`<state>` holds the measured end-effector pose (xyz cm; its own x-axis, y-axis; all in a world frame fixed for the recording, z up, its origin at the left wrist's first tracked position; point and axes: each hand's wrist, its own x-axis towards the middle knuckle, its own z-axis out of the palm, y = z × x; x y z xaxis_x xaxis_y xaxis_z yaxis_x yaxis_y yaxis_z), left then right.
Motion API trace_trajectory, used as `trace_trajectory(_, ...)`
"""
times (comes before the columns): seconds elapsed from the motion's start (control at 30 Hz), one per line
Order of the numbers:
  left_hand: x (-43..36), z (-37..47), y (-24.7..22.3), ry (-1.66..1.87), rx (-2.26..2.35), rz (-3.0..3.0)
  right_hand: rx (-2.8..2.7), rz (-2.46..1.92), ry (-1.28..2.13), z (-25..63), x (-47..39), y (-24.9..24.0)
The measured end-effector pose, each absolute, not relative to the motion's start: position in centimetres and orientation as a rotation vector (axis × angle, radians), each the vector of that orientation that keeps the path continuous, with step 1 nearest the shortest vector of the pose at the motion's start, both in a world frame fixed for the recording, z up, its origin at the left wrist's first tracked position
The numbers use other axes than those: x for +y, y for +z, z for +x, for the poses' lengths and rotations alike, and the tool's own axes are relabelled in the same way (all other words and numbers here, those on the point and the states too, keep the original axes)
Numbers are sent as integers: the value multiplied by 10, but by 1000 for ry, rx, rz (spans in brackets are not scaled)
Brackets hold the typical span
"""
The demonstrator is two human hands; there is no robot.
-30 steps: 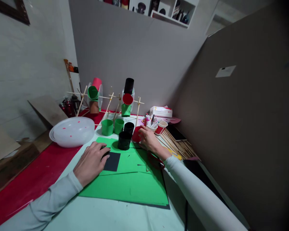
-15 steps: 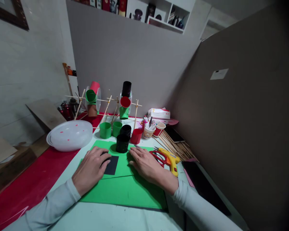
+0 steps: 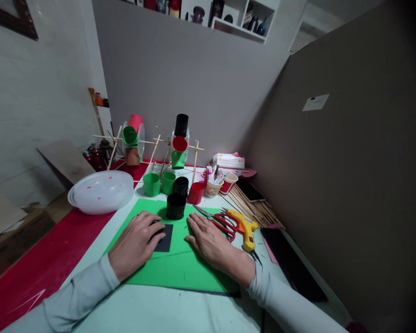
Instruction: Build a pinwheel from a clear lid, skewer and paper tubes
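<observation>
Green sheets lie on the pale table between my hands. My left hand rests with bent, spread fingers over a small black piece, covering its left part. Palm down on the green, my right hand lies flat with its fingers stretched out, left of the red-handled scissors. A black paper cup stands upright on the green beyond both hands. Behind it are another black cup, a red cup and two green cups.
A yellow glue gun lies to the right, by wooden sticks and a black slab. Two stick frames with cup wheels stand at the back. White plastic bowls sit at the left; pens fill a paper cup.
The upper green sheet has shifted back over the lower one, and its left part reaches farther left. Both hands have moved slightly right. More of the scissors' blades and handles shows.
</observation>
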<state>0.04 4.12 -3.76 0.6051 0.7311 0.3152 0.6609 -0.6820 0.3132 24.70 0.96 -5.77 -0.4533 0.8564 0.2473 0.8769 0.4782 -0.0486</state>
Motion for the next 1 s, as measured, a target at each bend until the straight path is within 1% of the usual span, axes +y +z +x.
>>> trace_trajectory(0.17,26,8,-40,388,909,2758,-2397,-1578,-114,239,16,-65)
trace_trajectory(0.3,25,9,-43,422,903,2774,-2416,-1589,-45,238,9,-63)
trace_trajectory(0.5,28,9,-38,284,919,2737,-2577,-1470,167,246,-33,-46)
trace_trajectory(0.63,31,8,-40,317,934,2661,-2665,-1351,294,246,-58,-26)
trace_trajectory(0.73,36,6,-44,403,913,2546,-2660,-1312,328,243,-52,-18)
trace_trajectory(0.87,45,5,-48,458,889,2443,-2550,-1431,278,238,-19,-29)
trace_trajectory(1.0,48,4,-49,453,854,2428,-2565,-1406,278,231,-12,-45)
